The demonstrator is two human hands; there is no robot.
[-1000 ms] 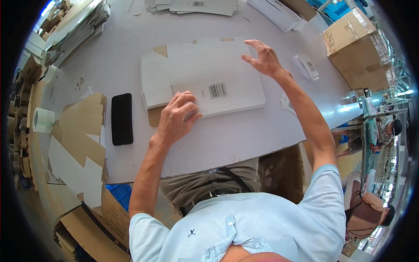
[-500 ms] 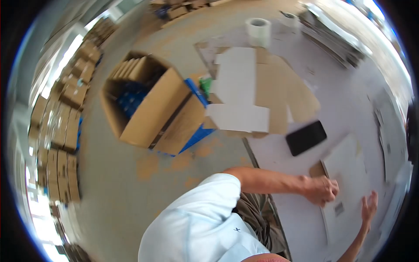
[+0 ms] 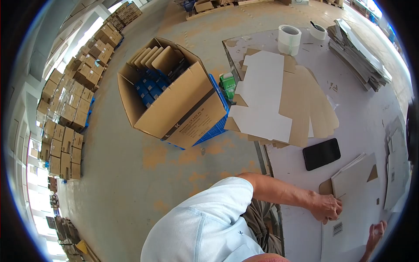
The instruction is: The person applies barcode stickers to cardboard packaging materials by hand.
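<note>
My left hand is closed, its fingers curled low over a stack of flattened white cardboard boxes. Whether it grips a sheet or something small is hidden. A small printed label shows on the top sheet just below that hand. At the lower right, my right hand is raised near the sheets' far edge, thumb and fingers apart, with nothing visible in it. A black phone lies on the white table beyond the left hand.
White and brown flat cardboard covers the table's upper left. Behind stand tape rolls and a stack of sheets. Further flat sheets lie at right. An open carton with blue items stands beside the table; stacked cartons line the left.
The view has shifted, so the scene sits lower and further right. My left hand stays over the flattened boxes. My right hand's fingers, spread before, now look more bent.
</note>
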